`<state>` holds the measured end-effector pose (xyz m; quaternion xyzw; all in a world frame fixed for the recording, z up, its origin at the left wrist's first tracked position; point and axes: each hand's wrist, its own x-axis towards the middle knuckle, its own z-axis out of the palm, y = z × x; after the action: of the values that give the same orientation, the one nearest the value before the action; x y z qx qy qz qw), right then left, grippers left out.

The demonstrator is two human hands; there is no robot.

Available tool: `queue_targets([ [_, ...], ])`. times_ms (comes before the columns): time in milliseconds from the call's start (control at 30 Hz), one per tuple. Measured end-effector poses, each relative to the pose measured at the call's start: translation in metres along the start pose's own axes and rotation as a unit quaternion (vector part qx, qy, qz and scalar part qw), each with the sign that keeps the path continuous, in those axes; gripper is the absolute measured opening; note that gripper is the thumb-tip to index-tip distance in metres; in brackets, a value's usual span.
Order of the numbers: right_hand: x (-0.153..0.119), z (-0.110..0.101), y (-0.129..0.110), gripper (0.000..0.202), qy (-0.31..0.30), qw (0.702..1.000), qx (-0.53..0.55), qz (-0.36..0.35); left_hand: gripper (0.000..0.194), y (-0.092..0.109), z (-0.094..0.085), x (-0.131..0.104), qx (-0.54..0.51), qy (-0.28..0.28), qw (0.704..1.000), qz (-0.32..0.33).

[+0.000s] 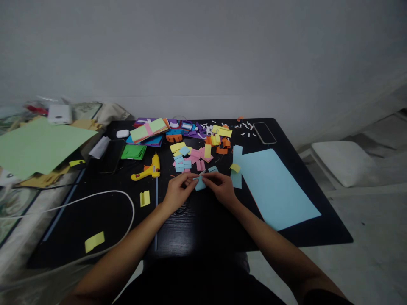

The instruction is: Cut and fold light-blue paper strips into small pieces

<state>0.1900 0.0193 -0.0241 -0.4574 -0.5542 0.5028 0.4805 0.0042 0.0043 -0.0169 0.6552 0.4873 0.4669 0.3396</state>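
Between my two hands is a small light blue paper piece, over the middle of the black table. My left hand pinches its left side, and my right hand pinches its right side. Just beyond the fingertips lie folded pink pieces, folded blue pieces and yellow ones. A yellow glue gun rests to the left of my left hand. Right of my right hand is a large light blue sheet, with a blue strip beside it.
Stacked coloured papers and green papers lie at the back left. A phone sits at the back right. A white cable loops over the left side. Beyond the table's right edge stands a white chair.
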Motion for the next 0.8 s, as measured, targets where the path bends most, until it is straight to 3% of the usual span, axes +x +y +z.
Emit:
queue_targets([
  [200, 0.0, 0.001, 0.002, 0.02, -0.018, 0.999, 0.029, 0.015, 0.015, -0.001, 0.0, 0.001, -0.01, -0.005, 1.0, -0.016],
  [567, -0.001, 0.002, -0.003, 0.022, -0.041, 0.99, 0.112, 0.07, 0.034, -0.001, 0.001, 0.002, -0.121, -0.071, 0.979, -0.146],
  [800, 0.0, -0.002, -0.005, 0.021, -0.062, 0.991, 0.103, 0.055, 0.037, 0.008, -0.004, 0.006, -0.158, -0.089, 0.972, -0.147],
])
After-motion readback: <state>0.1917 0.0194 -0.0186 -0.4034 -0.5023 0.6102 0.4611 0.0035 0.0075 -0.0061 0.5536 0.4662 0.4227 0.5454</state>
